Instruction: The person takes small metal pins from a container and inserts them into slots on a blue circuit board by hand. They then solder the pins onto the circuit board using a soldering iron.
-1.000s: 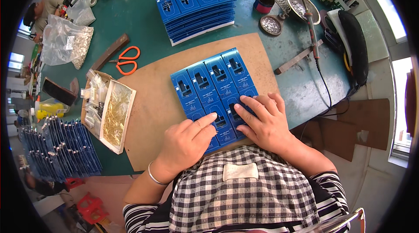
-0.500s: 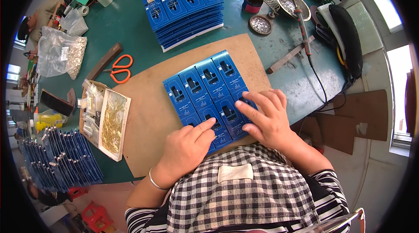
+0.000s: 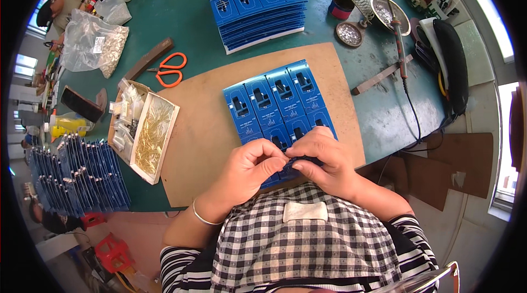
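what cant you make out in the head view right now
Head view: whether the left hand or right hand pinches anything; their fingers hide it.
Head view: the near part of the blue circuit-board panel, mostly behind both hands.
Head view: the rest of the eyeglasses, cut off by the lower edge.

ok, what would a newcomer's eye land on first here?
The blue circuit-board panel on the brown sheet, with left hand and right hand nearly meeting at the fingertips over its near part. Next, the tall stack of blue panels beyond, then the orange-handled scissors left of it.
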The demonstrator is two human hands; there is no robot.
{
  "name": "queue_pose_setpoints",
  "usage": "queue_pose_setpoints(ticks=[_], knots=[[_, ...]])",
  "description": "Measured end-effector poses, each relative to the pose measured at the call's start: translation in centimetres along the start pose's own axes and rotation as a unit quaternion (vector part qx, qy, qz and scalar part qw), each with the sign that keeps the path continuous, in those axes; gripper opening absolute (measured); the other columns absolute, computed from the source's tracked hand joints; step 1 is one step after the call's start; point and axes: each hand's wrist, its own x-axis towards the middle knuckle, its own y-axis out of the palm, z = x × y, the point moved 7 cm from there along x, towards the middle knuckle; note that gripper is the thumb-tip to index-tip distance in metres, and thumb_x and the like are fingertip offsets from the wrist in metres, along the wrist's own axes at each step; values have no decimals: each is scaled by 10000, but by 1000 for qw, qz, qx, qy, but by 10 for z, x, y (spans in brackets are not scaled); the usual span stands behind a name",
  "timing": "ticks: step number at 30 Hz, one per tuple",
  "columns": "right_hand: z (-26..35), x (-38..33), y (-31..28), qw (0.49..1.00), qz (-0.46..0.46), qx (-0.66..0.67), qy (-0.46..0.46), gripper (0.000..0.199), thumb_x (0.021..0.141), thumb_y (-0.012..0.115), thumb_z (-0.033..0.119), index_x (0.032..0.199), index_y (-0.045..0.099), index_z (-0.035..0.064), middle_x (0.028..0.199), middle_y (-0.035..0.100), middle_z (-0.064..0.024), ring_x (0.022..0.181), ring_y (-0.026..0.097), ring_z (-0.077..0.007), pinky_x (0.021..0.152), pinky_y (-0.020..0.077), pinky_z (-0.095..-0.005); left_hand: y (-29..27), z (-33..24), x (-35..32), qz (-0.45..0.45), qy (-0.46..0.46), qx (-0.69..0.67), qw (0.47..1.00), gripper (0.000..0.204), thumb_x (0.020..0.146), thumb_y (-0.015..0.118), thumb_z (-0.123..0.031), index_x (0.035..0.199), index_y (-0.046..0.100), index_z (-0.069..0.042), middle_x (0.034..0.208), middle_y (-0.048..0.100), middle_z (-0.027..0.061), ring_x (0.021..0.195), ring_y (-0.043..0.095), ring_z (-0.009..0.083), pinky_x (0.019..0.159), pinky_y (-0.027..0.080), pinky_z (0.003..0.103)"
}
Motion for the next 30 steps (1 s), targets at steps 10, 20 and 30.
queue_pose_setpoints(ticks=[10,20,30], knots=[[-30,-10,-10,960,-65,225,156,102,865,556,-83,925,577,-4,950,632,-138,865,600,-180,785,483,-284,-55,-58,-29,-204,154,433,865,75,880,649,-102,920,672,-43,816,610,90,739,605,242,651,476,335],[-62,-27,-63,947,-202,173,181,52,891,546,-43,905,572,-1,911,608,-99,782,564,-134,728,466,-263,-211,-61,-81,-340,12,675,655,182,808,649,-87,986,684,-81,905,618,114,869,613,312,738,492,395],[-70,-23,-57,972,-89,-10,219,41,822,677,38,862,674,29,972,609,-70,942,568,-204,824,448,-312,-228,-41,-73,-316,-9,657,684,77,830,623,-41,899,590,-25,893,566,120,839,576,310,756,470,382]])
